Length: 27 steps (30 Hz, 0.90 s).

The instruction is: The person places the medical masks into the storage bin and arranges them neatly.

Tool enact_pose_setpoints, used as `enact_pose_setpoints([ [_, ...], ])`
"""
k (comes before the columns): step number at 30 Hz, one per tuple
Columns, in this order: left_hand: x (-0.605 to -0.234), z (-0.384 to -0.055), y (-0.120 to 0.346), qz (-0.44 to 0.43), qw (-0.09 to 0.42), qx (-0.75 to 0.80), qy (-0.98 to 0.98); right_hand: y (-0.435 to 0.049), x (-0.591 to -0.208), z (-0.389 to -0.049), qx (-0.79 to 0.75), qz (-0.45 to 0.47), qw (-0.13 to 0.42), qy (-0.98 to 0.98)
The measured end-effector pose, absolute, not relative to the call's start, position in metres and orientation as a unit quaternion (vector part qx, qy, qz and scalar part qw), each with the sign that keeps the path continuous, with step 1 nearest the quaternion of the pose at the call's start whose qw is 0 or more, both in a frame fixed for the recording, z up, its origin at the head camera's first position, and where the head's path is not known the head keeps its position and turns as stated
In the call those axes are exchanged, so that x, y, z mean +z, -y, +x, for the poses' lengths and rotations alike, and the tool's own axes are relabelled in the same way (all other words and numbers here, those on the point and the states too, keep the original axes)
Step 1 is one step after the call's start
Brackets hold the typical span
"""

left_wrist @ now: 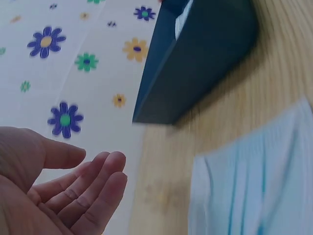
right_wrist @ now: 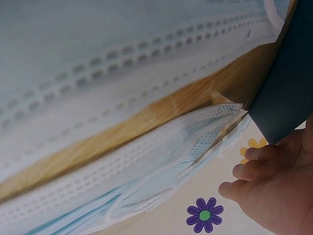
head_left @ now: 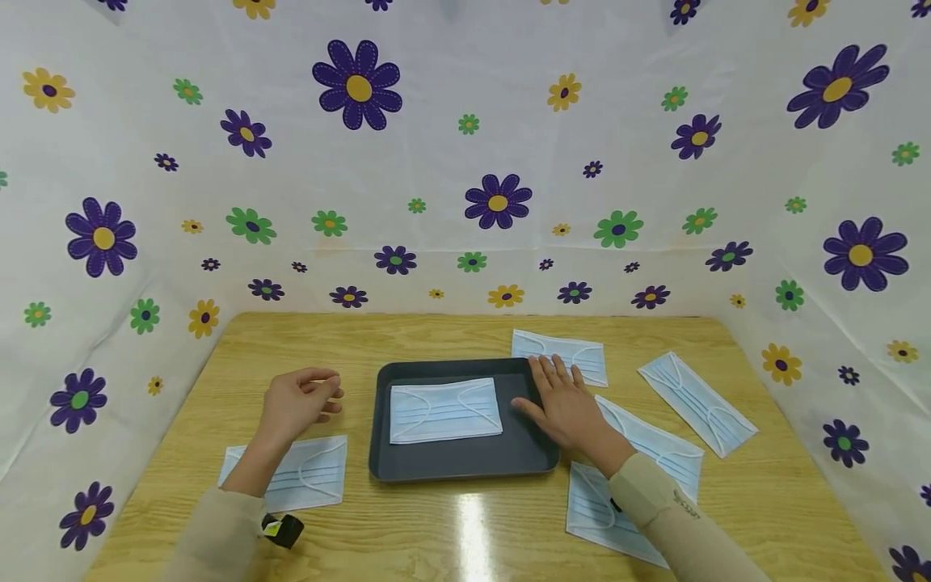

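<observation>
A dark grey tray (head_left: 465, 469) sits mid-table with a light blue face mask (head_left: 445, 411) lying flat in it, ear loops on top. My left hand (head_left: 298, 404) hovers left of the tray, fingers loosely bent. The left wrist view shows its thumb and fingers (left_wrist: 100, 196) apart with nothing between them. Under that forearm lies another mask (head_left: 320, 473). My right hand (head_left: 570, 412) is spread over the tray's right rim, fingers extended and thumb reaching over the inside. In the right wrist view its fingertips are close to the tray wall (right_wrist: 288, 83).
Several more masks lie right of the tray: one behind it (head_left: 560, 347), one angled at far right (head_left: 698, 404), and others partly under my right forearm (head_left: 596, 509). A small black object (head_left: 284, 529) shows by my left cuff. A flowered cloth (head_left: 436, 162) encloses the wooden table.
</observation>
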State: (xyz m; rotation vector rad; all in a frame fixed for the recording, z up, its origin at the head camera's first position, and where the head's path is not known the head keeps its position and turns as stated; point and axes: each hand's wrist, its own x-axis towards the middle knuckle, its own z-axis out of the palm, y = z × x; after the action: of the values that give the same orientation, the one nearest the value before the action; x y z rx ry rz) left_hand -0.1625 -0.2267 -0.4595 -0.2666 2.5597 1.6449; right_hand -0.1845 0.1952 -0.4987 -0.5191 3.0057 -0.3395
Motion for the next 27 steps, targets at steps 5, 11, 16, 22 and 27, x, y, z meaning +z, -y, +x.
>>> enact_pose_setpoints([
  [5, -0.465, -0.151, 0.252, -0.099, 0.062, 0.523, -0.844, -0.196, -0.499, -0.184, -0.108, -0.167, 0.037, -0.979],
  [11, -0.469, -0.141, 0.278, -0.120, 0.068, 0.506, -0.852, -0.196, -0.498, -0.184, -0.106, -0.164, 0.036, -0.980],
  [16, -0.472, -0.132, 0.297, -0.140, 0.070, 0.500, -0.852, -0.195, -0.497, -0.184, -0.109, -0.163, 0.042, -0.980],
  [22, -0.474, -0.124, 0.321, -0.155, 0.064, 0.498, -0.851, -0.195, -0.499, -0.185, -0.103, -0.164, 0.038, -0.980],
  [27, -0.480, -0.117, 0.339, -0.182, 0.055, 0.490, -0.851, -0.194, -0.499, -0.185, -0.104, -0.165, 0.038, -0.980],
])
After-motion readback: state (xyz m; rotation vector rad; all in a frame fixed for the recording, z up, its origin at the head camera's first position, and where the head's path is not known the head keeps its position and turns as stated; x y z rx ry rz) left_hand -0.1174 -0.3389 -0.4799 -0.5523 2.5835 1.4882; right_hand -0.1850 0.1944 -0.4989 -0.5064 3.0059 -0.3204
